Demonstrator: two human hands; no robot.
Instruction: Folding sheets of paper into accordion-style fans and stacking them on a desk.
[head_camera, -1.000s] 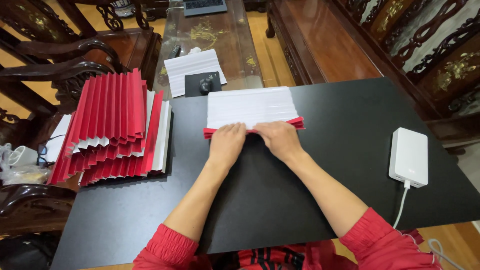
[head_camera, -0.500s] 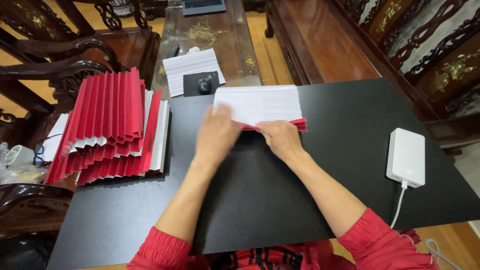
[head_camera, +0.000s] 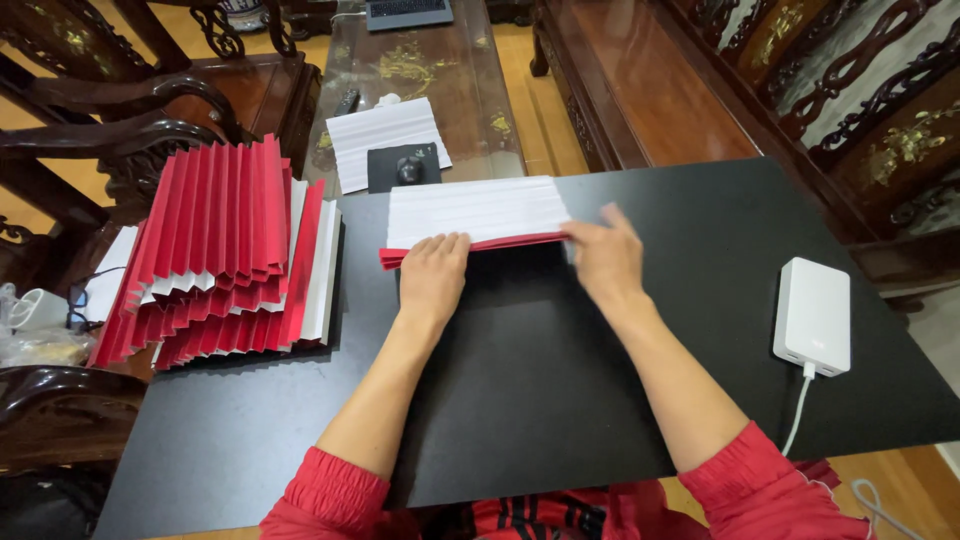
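A sheet of paper (head_camera: 478, 210), white on top and red underneath, lies pleated on the black table (head_camera: 560, 380). My left hand (head_camera: 433, 275) presses flat on the near folded edge at the left. At the right end of that red edge, my right hand (head_camera: 602, 255) rests with fingers spread along the fold. Both hands press down on the paper rather than lifting it.
A stack of pleated red and white sheets (head_camera: 225, 250) lies at the table's left. A white power bank (head_camera: 813, 315) with a cable sits at the right. Beyond the table are white pleated paper (head_camera: 385, 135), a black mouse pad with mouse (head_camera: 405, 168), and carved wooden chairs (head_camera: 130, 110).
My left hand went left across the paper and came back to the near edge. My right hand slid right along the fold to its right end.
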